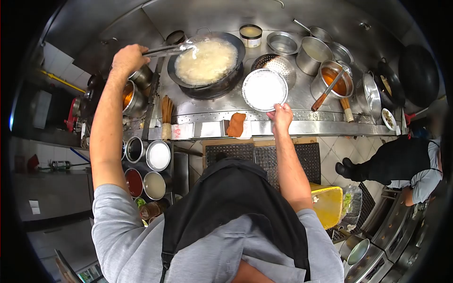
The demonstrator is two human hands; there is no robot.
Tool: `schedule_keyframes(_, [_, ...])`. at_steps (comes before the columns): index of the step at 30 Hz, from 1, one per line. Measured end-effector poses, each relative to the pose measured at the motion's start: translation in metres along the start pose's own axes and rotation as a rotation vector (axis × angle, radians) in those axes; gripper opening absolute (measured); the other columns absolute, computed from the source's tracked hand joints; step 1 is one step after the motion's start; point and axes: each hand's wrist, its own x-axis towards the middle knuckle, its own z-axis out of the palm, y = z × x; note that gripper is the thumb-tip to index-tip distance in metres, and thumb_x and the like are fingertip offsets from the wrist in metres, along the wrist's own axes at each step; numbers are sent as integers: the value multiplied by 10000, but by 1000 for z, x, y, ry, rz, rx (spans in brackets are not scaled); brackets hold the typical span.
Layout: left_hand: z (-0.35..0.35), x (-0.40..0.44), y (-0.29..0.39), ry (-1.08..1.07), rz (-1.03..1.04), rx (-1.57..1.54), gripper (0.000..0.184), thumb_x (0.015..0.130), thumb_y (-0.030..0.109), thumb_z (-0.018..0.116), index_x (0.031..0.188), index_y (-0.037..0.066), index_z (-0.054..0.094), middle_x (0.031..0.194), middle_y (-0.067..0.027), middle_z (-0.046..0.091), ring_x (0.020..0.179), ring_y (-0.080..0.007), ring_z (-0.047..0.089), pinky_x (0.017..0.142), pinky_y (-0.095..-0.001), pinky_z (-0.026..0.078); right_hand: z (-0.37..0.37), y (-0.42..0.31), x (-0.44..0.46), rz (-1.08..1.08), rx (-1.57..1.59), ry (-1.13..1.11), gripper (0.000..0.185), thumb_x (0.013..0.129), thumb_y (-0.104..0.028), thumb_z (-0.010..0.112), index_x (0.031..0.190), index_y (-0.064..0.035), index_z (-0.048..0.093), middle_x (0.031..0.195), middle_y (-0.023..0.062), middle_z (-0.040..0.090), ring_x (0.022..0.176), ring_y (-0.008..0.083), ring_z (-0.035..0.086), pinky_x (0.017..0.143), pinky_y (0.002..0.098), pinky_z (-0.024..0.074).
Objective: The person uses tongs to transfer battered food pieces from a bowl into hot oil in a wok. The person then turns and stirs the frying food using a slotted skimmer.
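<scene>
My left hand (129, 60) is closed around the handle end of metal tongs (163, 50). Their tips, with something whitish on them, are over the left part of a black wok (239, 47). Pale, foamy bubbling liquid (206, 62) fills much of the wok. With my right hand (281, 118) I grip the near rim of a round bowl (245, 100) full of white powder (265, 88). This bowl is right of the wok, in front of a perforated strainer (283, 66) that it partly covers.
A folded orange-brown cloth (236, 125) lies on the front ledge near a bamboo brush (167, 111). Right stands a pot of orange liquid (334, 78) with a ladle across it. Containers (158, 155) sit lower left. Another person (401, 160) stands at right, near a yellow bin (328, 206).
</scene>
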Motion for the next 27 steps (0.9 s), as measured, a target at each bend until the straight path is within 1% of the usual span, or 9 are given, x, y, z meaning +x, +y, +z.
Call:
schedule_keyframes(1, [17,7,-7,-48,-38,-9,441,817,346,736,1237,228,673,1177,-105,686,1093,-297,648,957,-408,515,-2,1,2,2,-3,3,161,862,-15,576,741,-67,486,715,34,565,568,123,570,520,293,571])
schedule_keyframes(2, [35,12,-15,-78,-59,-12,448,824,352,728,1251,232,664,1199,-108,678,1109,-301,643,965,-416,510,-8,6,6,4,-44,-13,27,896,-43,568,883,-22,557,820,66,621,608,148,610,548,298,589])
schedule_keyframes(6, [92,22,-36,-182,-150,-44,468,839,359,706,1287,239,639,1231,-101,666,1142,-295,630,980,-426,497,-14,8,8,-12,-20,-6,16,900,-37,563,891,-28,554,811,61,615,602,146,608,541,288,588])
schedule_keyframes(10, [105,13,-39,-158,-247,-119,498,835,379,704,1310,257,621,1227,-112,667,1156,-287,623,974,-430,495,-20,7,7,-15,-33,6,8,907,-35,553,910,-28,552,825,64,623,623,145,619,541,277,587])
schedule_keyframes(13, [87,9,-35,-88,-210,-164,493,833,383,709,1301,249,629,1228,-117,664,1148,-294,624,961,-428,498,-17,5,6,-16,-40,1,15,906,-36,554,911,-23,559,831,67,632,646,145,630,545,277,586])
schedule_keyframes(17, [38,-8,0,132,63,-182,461,827,338,727,1253,175,660,1117,-146,695,1047,-320,657,915,-415,510,-1,-7,-5,-19,-26,14,133,866,-24,586,754,-53,520,714,25,565,594,115,573,546,291,576])
schedule_keyframes(21, [-18,-45,74,41,285,-175,442,791,285,758,1208,160,680,1105,-111,704,1036,-314,658,895,-415,519,8,2,-3,-45,-45,-11,93,846,-32,591,769,-34,540,687,15,554,576,105,559,522,280,562])
schedule_keyframes(26, [-17,-67,145,50,529,-12,482,773,314,772,1225,189,659,1058,-70,696,981,-271,675,833,-402,553,18,-1,-11,-113,-47,-17,145,831,-36,596,709,-37,519,674,8,548,568,85,532,504,273,547])
schedule_keyframes(27, [-9,-66,154,110,564,-46,473,774,307,775,1214,177,661,1014,-72,694,969,-272,676,816,-398,557,17,-2,-11,-114,-73,-28,80,843,-34,591,773,-22,553,708,18,574,589,93,555,523,274,554])
